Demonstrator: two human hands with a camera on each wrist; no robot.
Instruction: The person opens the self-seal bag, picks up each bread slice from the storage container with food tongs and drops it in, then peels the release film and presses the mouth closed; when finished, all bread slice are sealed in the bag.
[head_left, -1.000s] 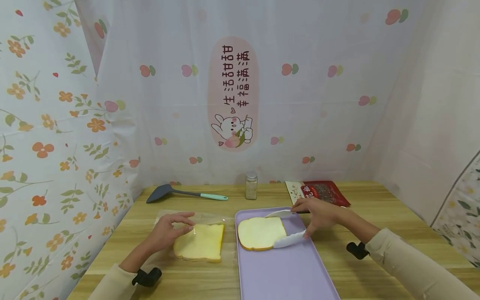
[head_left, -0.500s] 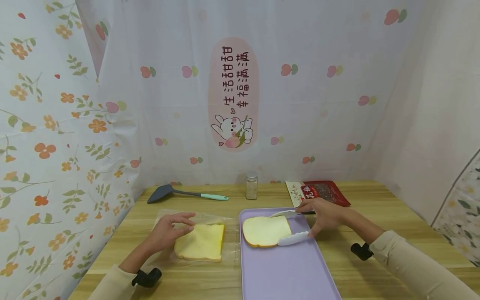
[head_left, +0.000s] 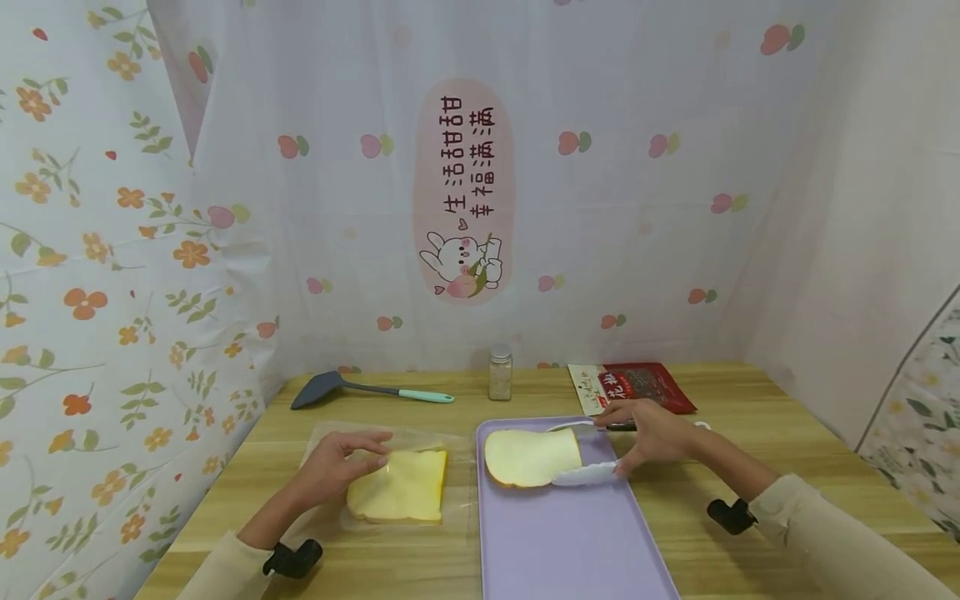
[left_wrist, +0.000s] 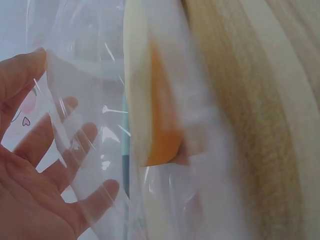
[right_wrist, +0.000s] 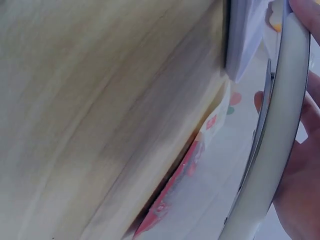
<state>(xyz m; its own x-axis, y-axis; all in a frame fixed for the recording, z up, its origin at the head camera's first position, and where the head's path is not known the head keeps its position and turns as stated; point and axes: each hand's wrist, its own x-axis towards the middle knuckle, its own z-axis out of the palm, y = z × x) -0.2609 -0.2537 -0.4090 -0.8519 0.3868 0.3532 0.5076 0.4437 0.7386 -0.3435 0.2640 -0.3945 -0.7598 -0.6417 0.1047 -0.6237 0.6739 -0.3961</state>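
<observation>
My left hand (head_left: 341, 468) holds up the edge of a clear plastic bag (left_wrist: 95, 80); its spread fingers show through the film in the left wrist view. Inside the bag lies a pale yellow bread slice (head_left: 405, 486) with an orange-brown crust. Held in my right hand (head_left: 652, 433) is a pair of tongs (right_wrist: 280, 125) with white tips and steel arms. The tips straddle the right end of a second bread slice (head_left: 528, 457), which is over the upper part of a lilac tray (head_left: 562, 550).
A dark spatula with a mint handle (head_left: 426, 396) lies at the back left. Behind the tray stands a glass spice jar (head_left: 500, 375). A red and white spice packet (head_left: 633, 385) lies behind my right hand. Floral curtains (head_left: 337, 200) enclose the wooden table (head_left: 405, 575).
The tongs and the bread slice between them have shifted slightly right and back over the tray. My right hand moved with them; my left hand stays at the bag.
</observation>
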